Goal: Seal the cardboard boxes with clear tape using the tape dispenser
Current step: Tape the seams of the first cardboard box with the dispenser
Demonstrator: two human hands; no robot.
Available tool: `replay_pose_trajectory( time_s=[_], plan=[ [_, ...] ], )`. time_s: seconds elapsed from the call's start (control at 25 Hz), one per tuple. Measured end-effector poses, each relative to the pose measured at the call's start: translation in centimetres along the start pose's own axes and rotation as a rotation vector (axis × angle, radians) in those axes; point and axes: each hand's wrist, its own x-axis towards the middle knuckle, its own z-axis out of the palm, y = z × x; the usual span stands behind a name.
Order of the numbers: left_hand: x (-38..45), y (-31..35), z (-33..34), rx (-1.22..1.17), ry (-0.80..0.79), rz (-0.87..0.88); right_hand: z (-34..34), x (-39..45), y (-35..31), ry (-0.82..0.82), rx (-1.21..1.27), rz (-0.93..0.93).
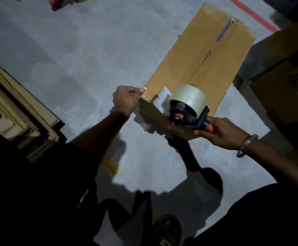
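A long brown cardboard box (189, 55) lies on the concrete floor, its flaps closed and clear tape along the centre seam. My right hand (224, 133) grips the red-and-black handle of the tape dispenser (185, 110), whose clear tape roll (189, 96) sits over the box's near end. A strip of clear tape (162, 98) runs from the dispenser towards the near left corner. My left hand (127, 100) is curled and its thumb presses the tape end against that corner.
A second red tape dispenser (59, 2) lies on the floor at the top left. Stacked flat cardboard (17, 107) stands at the left. More brown boxes (286, 82) stand at the right, beside a red floor line (253, 15). My shoe (166, 229) is at the bottom.
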Motion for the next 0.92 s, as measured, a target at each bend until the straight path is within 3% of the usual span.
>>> replay_pose_trajectory(
  time_s=[0.32,0.52,0.8,0.92],
  plan=[
    [0.7,-0.9,0.0,-0.107,-0.075,-0.063,-0.3,-5.2,2.1,0.099,-0.019,0.029],
    [1.1,-1.4,0.3,-0.098,-0.039,-0.041,-2.3,-8.9,5.2,0.036,-0.043,0.132],
    [0.9,-1.2,0.4,-0.06,-0.032,-0.046,3.8,-8.9,9.6,-0.07,0.087,0.278],
    [-0.4,1.1,0.4,0.163,-0.016,0.029,5.3,-8.2,11.3,-0.086,0.216,0.299]
  ],
)
